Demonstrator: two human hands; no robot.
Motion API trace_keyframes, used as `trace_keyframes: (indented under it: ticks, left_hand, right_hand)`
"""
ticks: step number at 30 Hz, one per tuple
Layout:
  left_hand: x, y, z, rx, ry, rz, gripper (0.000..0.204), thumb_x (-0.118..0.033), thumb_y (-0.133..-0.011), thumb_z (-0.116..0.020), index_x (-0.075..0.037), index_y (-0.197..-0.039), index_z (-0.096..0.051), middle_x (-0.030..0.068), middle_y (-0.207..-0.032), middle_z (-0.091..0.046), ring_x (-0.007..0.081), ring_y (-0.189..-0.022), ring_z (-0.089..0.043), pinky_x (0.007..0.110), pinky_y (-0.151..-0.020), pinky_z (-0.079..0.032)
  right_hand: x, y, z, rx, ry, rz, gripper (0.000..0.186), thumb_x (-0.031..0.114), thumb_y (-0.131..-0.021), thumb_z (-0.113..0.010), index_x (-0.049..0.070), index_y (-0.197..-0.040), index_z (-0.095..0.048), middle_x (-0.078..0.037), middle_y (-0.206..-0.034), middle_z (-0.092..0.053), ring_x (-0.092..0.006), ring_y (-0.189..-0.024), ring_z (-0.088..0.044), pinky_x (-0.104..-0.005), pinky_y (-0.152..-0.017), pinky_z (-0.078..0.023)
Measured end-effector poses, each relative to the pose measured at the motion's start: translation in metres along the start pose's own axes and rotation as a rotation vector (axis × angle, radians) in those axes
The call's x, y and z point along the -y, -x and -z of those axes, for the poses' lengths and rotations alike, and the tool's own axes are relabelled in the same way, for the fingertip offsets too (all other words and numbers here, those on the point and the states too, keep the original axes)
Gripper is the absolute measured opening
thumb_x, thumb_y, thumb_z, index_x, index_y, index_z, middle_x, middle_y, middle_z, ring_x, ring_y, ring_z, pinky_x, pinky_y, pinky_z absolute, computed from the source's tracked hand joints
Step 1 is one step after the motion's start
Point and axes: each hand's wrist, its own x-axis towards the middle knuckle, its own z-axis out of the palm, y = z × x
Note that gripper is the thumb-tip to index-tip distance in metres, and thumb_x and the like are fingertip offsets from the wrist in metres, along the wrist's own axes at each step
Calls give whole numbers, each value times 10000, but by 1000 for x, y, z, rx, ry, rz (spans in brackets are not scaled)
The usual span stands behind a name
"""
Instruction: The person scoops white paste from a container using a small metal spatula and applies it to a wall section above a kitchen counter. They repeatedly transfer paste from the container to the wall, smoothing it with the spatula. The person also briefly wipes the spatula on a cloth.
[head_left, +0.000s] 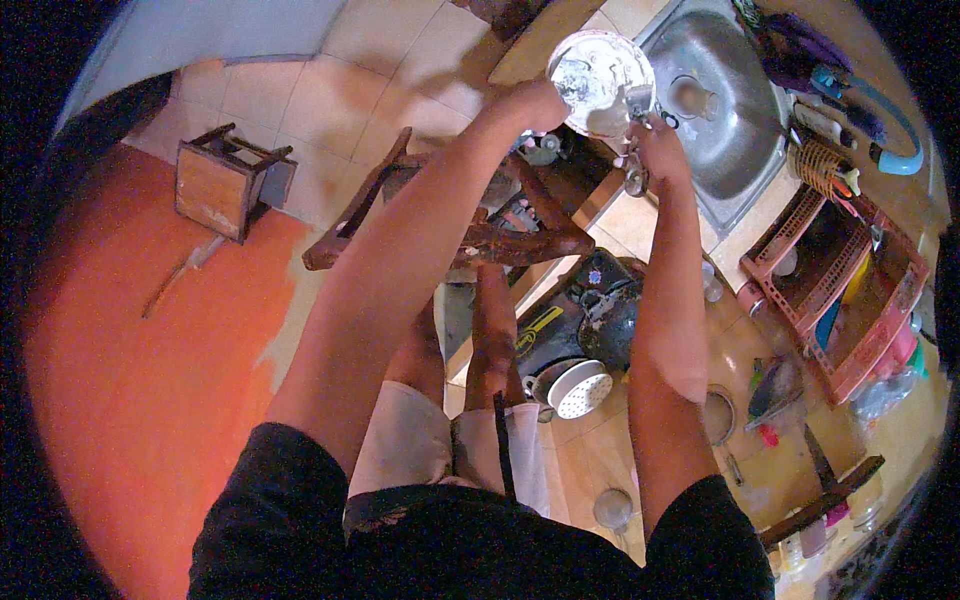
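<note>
Beside the sink, my left hand (540, 106) is closed on the near left rim of a round white bowl (592, 62). The bowl is whitish inside, with dark marks. My right hand (660, 152), at the bowl's right edge, is closed around metal cutlery (636, 181). A fork-like end sticks up over the bowl from this hand, and rounded spoon-like ends show below it. How many pieces there are I cannot tell. The steel sink (745, 150) lies just right of both, with a small cup-like thing at its drain.
A wooden chair-like frame (530, 243) stands under my left forearm; a small stool (215, 188) is farther left. Right of my right arm is a reddish plastic rack (850, 360). A gas stove (560, 325) and a white perforated strainer (582, 390) sit nearer me.
</note>
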Motion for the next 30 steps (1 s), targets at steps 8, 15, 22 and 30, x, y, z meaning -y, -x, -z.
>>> trace_keyframes:
  ticks: [8,15,22,30]
  left_hand:
    - [-22,71,13,-116,113,-189,419,-149,-838,-542,37,-1203,-451,254,-997,-612,381,-870,-615,458,-830,-488]
    - [-12,57,-32,-349,-50,-252,483,-140,-795,-565,119,-1169,-403,339,-1024,-563,445,-970,-568,483,-866,-451]
    - [12,40,-61,-417,-31,-260,521,-128,-778,-554,157,-1168,-358,351,-989,-568,460,-967,-561,490,-847,-453]
    - [-18,68,-13,-271,159,-54,495,-171,-804,-542,56,-1217,-393,328,-1056,-561,446,-1011,-549,490,-897,-433]
  right_hand:
    - [45,19,-37,-328,-2,-49,372,198,-924,-484,38,-1259,-511,-131,-579,-548,-204,-486,-549,-365,-488,-438]
    - [93,30,-29,-324,161,-105,406,135,-818,-504,49,-1212,-552,-274,-828,-613,-414,-779,-611,-447,-722,-483]
    - [132,47,-35,-112,129,-276,386,106,-782,-495,51,-1150,-601,-284,-915,-610,-422,-885,-601,-469,-795,-472]
    - [107,73,-20,-277,-246,-294,420,75,-832,-484,15,-1244,-534,-143,-818,-672,-174,-640,-604,-303,-601,-469]
